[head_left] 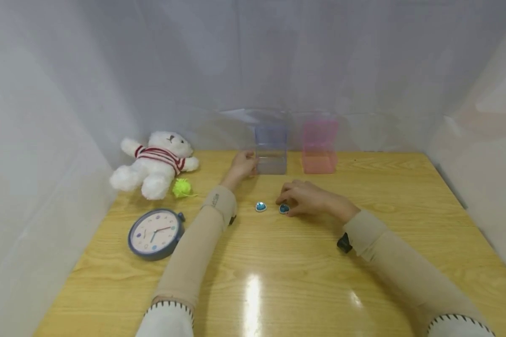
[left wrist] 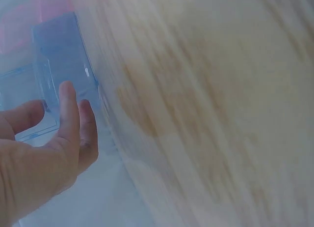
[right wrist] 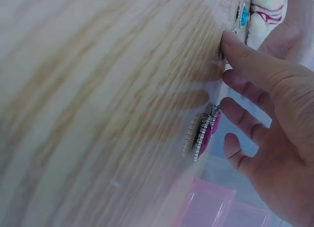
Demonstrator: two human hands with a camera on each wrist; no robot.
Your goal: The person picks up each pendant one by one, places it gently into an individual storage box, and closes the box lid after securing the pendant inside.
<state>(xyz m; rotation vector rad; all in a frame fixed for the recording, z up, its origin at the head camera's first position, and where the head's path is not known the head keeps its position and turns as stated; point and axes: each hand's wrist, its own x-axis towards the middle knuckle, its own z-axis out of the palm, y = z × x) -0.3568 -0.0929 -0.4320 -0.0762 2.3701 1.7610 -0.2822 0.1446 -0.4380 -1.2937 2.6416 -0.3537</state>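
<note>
Blue gem (head_left: 284, 209): on the surface (head_left: 303, 271), below and left of the right hand (head_left: 308, 196), between its thumb and forefinger.
Right hand: thumb and forefinger curl in around the gem, other fingers held apart; how firmly they pinch, I cannot tell.
Gem to box: the blue box (head_left: 271, 166) stands beyond the gem, slightly to its left, lid raised; the right hand is nearer the gem, the left hand (head_left: 242, 165) nearer the box.
Left hand: fingers loosely spread at the box's left side; contact is perhaps there, but the wrist view is hazy.
Long axis: none clear; the fingers partly cover the gem.
Second blue gem (head_left: 260, 206): just left of the first.
Pink gems (right wrist: 205, 141): past the right hand, which hides them from the head view.
</note>
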